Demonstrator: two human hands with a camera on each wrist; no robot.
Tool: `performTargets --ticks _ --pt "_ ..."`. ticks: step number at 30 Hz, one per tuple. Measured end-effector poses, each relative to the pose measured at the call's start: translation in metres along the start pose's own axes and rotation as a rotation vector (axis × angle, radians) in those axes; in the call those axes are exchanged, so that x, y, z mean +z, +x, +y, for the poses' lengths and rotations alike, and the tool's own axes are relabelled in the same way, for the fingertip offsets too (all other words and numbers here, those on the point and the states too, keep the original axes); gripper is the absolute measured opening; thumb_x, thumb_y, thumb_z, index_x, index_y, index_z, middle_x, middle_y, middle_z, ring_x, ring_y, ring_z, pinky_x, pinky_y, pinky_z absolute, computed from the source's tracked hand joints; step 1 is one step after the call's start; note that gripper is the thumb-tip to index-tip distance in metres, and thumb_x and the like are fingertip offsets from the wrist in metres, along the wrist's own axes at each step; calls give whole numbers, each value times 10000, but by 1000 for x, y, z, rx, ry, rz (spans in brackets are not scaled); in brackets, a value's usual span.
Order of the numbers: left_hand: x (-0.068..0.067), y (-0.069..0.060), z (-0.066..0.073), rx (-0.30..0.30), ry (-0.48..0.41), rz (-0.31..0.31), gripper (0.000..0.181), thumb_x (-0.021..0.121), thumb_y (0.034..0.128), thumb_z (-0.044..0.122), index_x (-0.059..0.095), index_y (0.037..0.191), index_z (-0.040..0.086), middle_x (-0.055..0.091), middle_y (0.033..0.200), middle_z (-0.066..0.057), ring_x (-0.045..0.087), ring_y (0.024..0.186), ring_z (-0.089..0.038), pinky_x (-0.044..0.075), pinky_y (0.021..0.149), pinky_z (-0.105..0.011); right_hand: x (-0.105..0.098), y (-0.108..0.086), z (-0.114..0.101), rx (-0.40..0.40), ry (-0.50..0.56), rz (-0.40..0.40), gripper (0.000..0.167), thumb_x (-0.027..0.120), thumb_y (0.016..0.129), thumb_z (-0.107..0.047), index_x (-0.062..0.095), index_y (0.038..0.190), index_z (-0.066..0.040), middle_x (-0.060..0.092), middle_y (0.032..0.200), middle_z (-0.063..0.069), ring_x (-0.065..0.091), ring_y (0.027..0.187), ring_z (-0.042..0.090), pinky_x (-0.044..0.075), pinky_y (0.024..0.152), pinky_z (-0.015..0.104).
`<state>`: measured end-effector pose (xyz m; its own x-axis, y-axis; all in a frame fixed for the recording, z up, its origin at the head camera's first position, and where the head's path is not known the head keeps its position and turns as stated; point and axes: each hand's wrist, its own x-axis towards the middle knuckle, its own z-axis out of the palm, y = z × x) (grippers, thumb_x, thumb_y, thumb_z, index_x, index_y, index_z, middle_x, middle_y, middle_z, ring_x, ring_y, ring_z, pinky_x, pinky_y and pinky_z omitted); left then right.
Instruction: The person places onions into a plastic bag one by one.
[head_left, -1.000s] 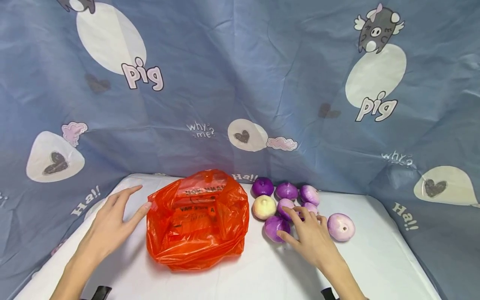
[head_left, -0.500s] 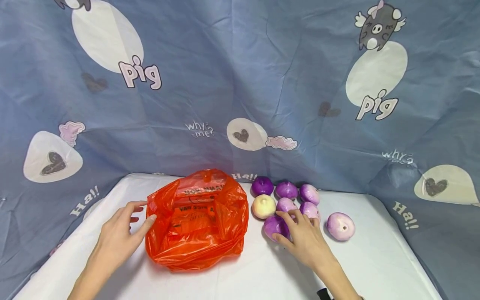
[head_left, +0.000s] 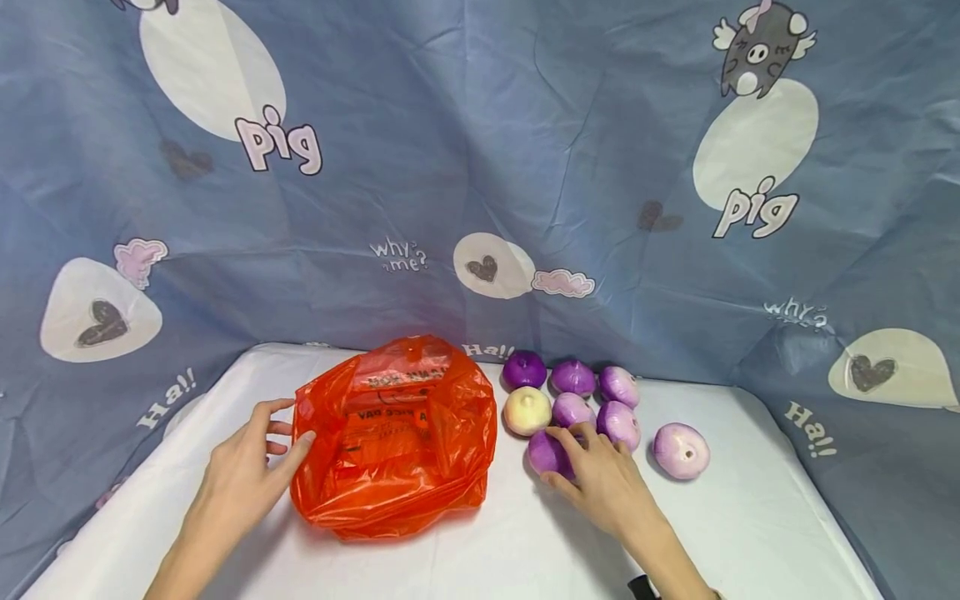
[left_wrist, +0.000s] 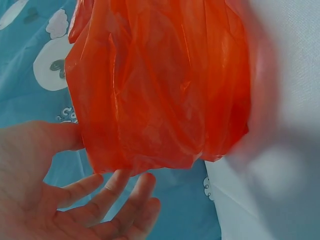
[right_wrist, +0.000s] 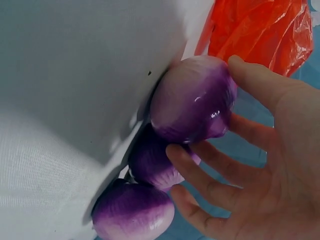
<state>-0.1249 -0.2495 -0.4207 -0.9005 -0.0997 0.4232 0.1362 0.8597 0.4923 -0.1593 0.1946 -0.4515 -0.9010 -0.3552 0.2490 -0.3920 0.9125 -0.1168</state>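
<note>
Holds the left hand (head_left: 243, 475), fingers spread, at the left edge of the red plastic bag (head_left: 390, 504). Curves the right hand (head_left: 602, 485), thumb and forefinger parted, round a purple onion (head_left: 544, 457) right of it. Shows behind a cream onion (head_left: 527, 412), more purple onions (head_left: 573, 378), then blue pig-print fabric (head_left: 360, 192).

Left hand (head_left: 243, 475): shifted from apart to the left rim of the thin red plastic bag (head_left: 375, 518); I see its thumb now overlapping that rim. Right hand (head_left: 606, 485): drawn back, exposing a pale violet round onion (head_left: 619, 422) previously mostly covered; thumb and fingers now curl about the glossy purple round onion (head_left: 546, 457) in front.
</note>
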Motion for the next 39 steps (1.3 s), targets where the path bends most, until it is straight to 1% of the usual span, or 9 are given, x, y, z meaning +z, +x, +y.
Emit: performTargets --ticks 2,9,14,21,26,29,32,34,39 --pt "1 -1 0 -4 -1 -2 494 796 956 244 589 1377 90 807 1015 -132 766 800 -246 570 647 -340 0 0 -2 0 -7 -3 582 840 920 -442 649 1436 -253 684 1271 72 729 926 293 514 824 470" --pt "1 -2 -2 -13 0 -4 479 784 964 227 585 1377 85 807 1001 -141 774 772 -242 595 648 -390 5 -1 -7 -32 -4 26 624 907 859 -377 628 1393 -214 676 1271 85 743 956 330 537 785 475" --pt "1 -2 -3 -7 2 7 468 786 960 216 595 1365 79 809 990 -140 764 744 -219 580 637 -351 7 -1 -8 -42 12 36 635 921 847 -361 605 1374 -200 662 1271 78 733 993 341 563 793 491" --pt "3 -3 -3 5 9 19 401 794 956 226 646 1309 108 818 983 -107 744 720 -200 570 627 -318 6 -1 -8 -44 20 11 662 912 857 -359 609 1428 -218 669 1283 91 729 1027 353 563 821 507" --pt "4 -3 -5 13 10 36 374 797 950 218 663 1281 108 819 960 -106 740 707 -195 576 628 -326 3 -2 -10 -47 17 -15 627 907 861 -360 626 1406 -230 680 1285 88 730 1016 347 535 810 474" --pt "4 -3 -5 4 8 37 370 798 950 219 667 1278 107 818 958 -102 727 691 -159 570 627 -313 -1 -1 -12 -47 18 -19 634 906 859 -357 628 1414 -226 689 1289 89 727 1018 339 538 820 480" --pt "4 -3 -5 -8 2 31 370 793 958 227 665 1285 110 817 965 -95 711 680 -110 556 622 -293 -6 0 -14 -52 16 -10 639 899 863 -372 628 1425 -233 698 1289 83 722 1023 327 554 844 502" --pt "4 -2 -4 -12 -2 30 368 789 963 229 663 1287 109 817 967 -92 705 676 -88 554 621 -284 -10 3 -15 -60 20 -2 633 889 871 -377 626 1428 -235 701 1292 80 724 1066 311 557 867 516" --pt "5 -3 -4 3 -20 50 365 797 953 206 665 1278 106 816 950 -85 700 661 -56 558 624 -272 -22 9 -24 -68 36 28 648 882 879 -381 615 1450 -231 691 1330 93 725 1124 314 560 890 533"
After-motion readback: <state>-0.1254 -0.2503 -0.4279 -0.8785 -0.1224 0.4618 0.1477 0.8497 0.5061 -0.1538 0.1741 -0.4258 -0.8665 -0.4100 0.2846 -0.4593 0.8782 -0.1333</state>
